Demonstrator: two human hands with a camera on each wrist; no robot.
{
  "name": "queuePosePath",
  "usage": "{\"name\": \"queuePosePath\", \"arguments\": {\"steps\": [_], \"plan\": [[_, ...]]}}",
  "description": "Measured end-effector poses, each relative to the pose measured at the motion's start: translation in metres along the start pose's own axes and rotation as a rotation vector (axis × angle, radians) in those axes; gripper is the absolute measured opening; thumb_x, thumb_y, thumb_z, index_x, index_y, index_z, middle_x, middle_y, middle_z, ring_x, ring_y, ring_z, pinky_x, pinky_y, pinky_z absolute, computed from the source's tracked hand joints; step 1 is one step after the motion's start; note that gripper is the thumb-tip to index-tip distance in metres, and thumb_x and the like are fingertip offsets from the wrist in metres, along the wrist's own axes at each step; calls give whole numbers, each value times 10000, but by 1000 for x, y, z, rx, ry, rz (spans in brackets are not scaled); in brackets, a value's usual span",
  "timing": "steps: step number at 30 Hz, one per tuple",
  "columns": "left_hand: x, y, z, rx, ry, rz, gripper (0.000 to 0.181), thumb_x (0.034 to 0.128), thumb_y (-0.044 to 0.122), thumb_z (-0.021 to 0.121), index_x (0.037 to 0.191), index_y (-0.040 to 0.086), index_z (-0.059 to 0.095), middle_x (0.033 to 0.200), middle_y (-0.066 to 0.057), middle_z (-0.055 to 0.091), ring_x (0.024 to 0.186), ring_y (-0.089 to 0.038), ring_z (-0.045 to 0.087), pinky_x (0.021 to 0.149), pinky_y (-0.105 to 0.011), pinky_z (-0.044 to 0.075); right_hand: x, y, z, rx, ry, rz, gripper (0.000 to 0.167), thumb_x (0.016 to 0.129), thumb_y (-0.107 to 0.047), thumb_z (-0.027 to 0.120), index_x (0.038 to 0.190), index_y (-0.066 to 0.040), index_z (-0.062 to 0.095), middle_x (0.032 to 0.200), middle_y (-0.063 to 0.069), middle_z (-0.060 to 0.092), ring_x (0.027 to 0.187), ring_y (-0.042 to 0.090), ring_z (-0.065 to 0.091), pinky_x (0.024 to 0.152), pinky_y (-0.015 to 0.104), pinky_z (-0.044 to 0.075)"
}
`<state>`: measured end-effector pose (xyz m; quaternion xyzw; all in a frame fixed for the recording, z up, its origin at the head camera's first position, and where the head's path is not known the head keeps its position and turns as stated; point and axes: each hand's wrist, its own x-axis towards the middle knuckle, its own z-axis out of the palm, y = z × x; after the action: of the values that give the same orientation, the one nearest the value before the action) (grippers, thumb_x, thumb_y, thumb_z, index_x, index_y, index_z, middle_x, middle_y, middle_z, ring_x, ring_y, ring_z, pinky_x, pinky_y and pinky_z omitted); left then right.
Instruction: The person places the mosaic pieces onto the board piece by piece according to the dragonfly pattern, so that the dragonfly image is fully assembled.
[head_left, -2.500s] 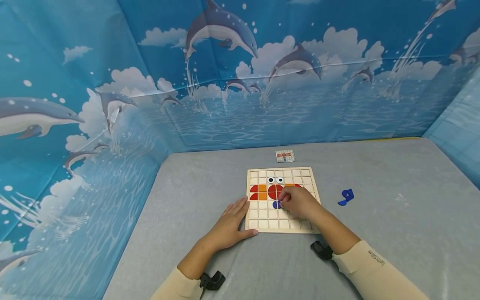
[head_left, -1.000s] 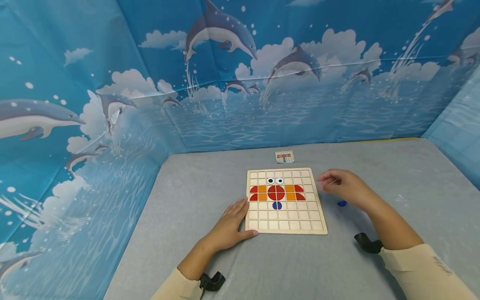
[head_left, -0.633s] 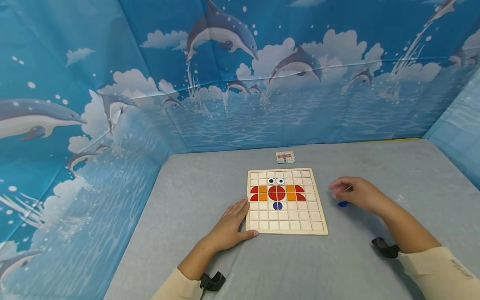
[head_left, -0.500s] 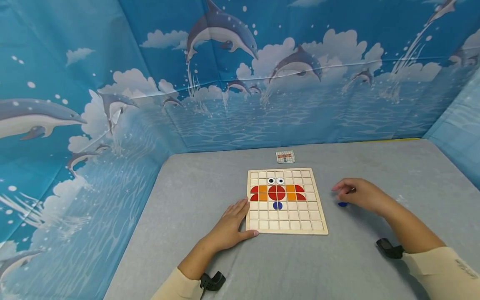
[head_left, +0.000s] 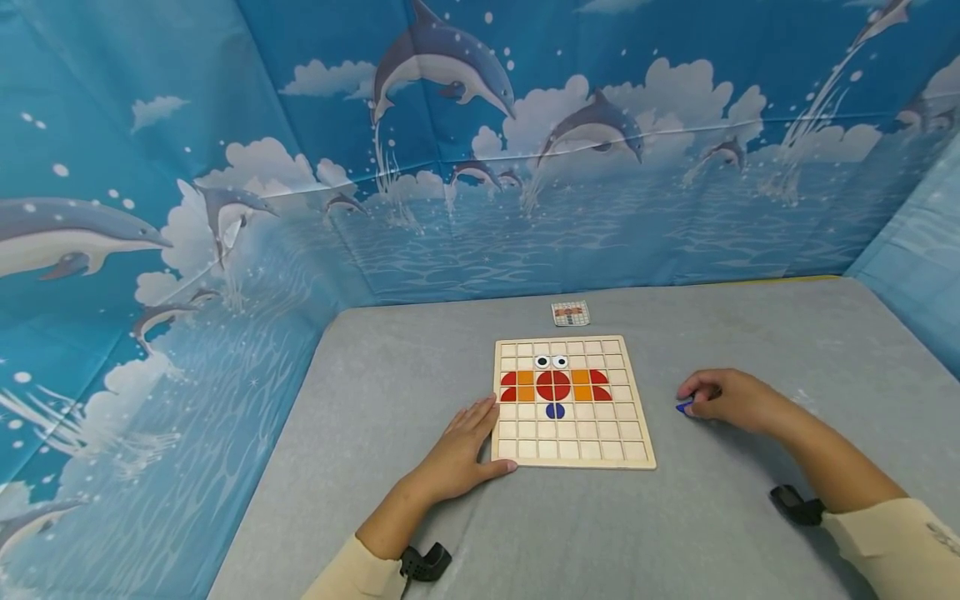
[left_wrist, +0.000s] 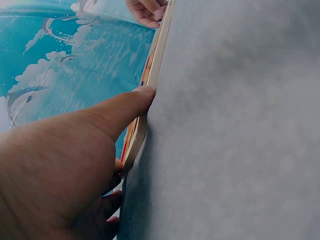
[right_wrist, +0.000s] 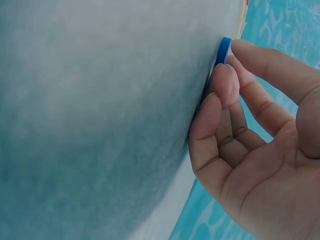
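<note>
My left hand (head_left: 457,454) lies at the near left corner of a wooden grid board (head_left: 573,452), fingers stretched along its left side. In the left wrist view the thumb touches the board's edge (left_wrist: 159,55). On the board are two eye tiles (head_left: 551,362), a red circle (head_left: 553,386), orange and red tiles on both sides, and a small blue circle (head_left: 555,411) below. Right of the board, my right hand (head_left: 731,402) pinches a blue tile (head_left: 683,407) low at the tabletop. The right wrist view has this blue tile (right_wrist: 223,51) at the thumb and fingertips; the fingers partly cover it.
A small printed card (head_left: 571,313) with a similar pattern lies behind the board. The grey tabletop (head_left: 405,375) extends around it, and a blue dolphin curtain (head_left: 480,225) hangs at the back and left. A black wrist device (head_left: 797,505) sits below my right wrist.
My right hand went from the board out to the right, then down onto the blue tile. The blue circle and right-side tiles came into sight. The left hand stayed put.
</note>
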<state>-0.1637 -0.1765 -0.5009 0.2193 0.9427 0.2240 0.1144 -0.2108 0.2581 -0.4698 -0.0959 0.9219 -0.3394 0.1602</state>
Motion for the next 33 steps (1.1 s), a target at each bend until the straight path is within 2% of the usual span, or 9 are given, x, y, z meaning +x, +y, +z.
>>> {"name": "queuePosePath", "arguments": {"steps": [4,15,21,24,33], "plan": [[0,0,0,1,1,5,941,923,540,679,1619,102,222,1717,2,140,1594,-181,131,1305,-454,132,-2,1,2,-16,-1,-12,193,913,-152,732,1052,-24,694,831,8,582,714,97,486,598,252,402],[2,0,0,-1,-5,-8,944,919,548,679,1619,106,225,1717,13,138,1594,-180,130,1305,-454,133,1,0,4,-48,3,21,124,899,-147,734,957,-47,688,811,-5,585,745,128,504,628,261,403],[2,-1,0,-3,-4,-6,948,918,549,680,1621,108,222,1717,10,135,1594,-182,132,1304,-461,137,-1,-5,6,-70,61,-19,131,898,-187,734,959,-73,715,893,25,647,803,150,534,647,280,445],[2,-2,1,-4,0,-5,949,916,547,682,1620,108,223,1717,10,136,1594,-183,133,1303,-462,138,-3,-11,7,-44,88,-36,150,903,-209,739,980,-83,716,941,39,688,813,145,572,643,282,479],[2,-3,2,3,10,11,947,918,544,682,1615,88,232,1715,-7,145,1594,-191,131,1304,-452,137,-6,-37,15,122,111,-66,175,931,-200,725,1030,-63,677,970,78,723,822,119,646,681,254,558]]}}
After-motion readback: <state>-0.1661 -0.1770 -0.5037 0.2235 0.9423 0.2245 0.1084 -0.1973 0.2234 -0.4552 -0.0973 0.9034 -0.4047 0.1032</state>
